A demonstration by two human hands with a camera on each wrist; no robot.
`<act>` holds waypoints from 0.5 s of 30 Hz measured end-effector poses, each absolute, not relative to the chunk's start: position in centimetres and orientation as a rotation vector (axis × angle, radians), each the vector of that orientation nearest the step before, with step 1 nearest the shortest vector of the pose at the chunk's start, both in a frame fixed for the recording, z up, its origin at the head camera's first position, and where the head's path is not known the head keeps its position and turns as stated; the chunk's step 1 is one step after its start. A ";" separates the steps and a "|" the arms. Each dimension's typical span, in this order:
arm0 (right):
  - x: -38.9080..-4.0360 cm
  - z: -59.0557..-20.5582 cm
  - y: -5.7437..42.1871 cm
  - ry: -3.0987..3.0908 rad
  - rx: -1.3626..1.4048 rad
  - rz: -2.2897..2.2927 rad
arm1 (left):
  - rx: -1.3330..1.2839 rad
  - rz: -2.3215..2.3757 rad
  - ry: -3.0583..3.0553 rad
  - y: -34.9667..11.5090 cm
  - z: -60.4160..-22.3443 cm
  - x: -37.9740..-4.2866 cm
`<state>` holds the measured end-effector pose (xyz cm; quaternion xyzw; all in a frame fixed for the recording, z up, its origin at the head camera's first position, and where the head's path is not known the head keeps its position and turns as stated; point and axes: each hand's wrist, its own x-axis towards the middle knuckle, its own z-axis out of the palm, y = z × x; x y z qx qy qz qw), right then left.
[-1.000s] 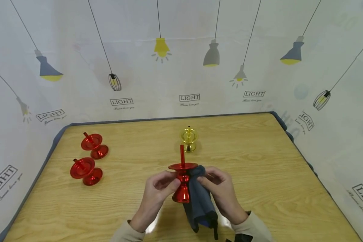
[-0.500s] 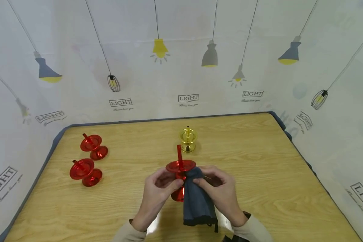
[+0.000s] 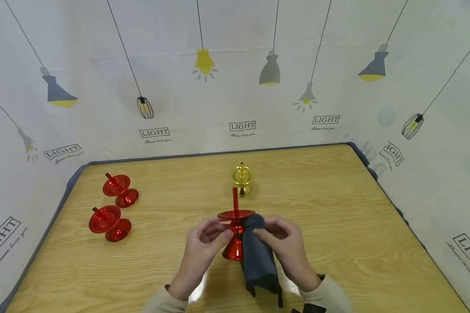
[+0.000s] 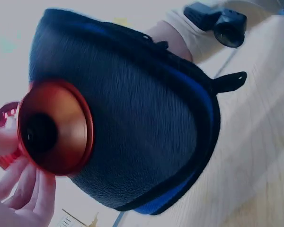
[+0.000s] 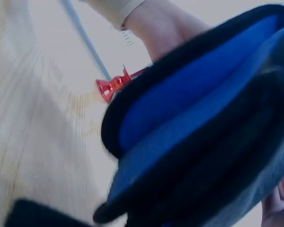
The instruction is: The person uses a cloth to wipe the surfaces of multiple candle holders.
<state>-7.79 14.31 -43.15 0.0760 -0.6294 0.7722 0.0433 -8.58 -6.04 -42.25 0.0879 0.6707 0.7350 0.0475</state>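
Observation:
A shiny red candle holder (image 3: pixel 233 251) with a wide dish and a tall thin stem is held above the table in the middle of the head view. My left hand (image 3: pixel 203 248) pinches its waist from the left, between thumb and fingers. On the other side, my right hand (image 3: pixel 287 248) grips a dark blue-grey cloth (image 3: pixel 260 261) bunched against the holder's body just under the dish. The cloth's lower part hangs loose, and its bright blue lining (image 5: pixel 189 109) shows in the right wrist view. In the left wrist view the holder's hollow base (image 4: pixel 68 137) faces the camera.
Two more red candle holders, a rear one (image 3: pixel 116 187) and a front one (image 3: pixel 105 219), lie tipped over at the left on the wooden table (image 3: pixel 337 208). Beyond my hands stands a gold candle holder (image 3: pixel 243 177) upright. A printed white curtain (image 3: pixel 172 78) surrounds the table.
Half a second ago the holder leaned with its dish towards me and the cloth covered more of its body. Now it is more upright, and the cloth has shifted back to the right.

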 end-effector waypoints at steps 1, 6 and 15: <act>-7.7 -43.0 14.2 -1.936 0.232 2.311 | 0.252 2.250 2.075 -5.9 -42.1 -8.5; -7.2 -42.5 13.6 -1.956 0.282 2.133 | 0.205 2.257 2.164 -5.2 -41.9 -8.2; -7.6 -43.2 13.8 -1.902 0.320 2.272 | 0.256 2.369 1.695 -6.0 -43.1 -8.6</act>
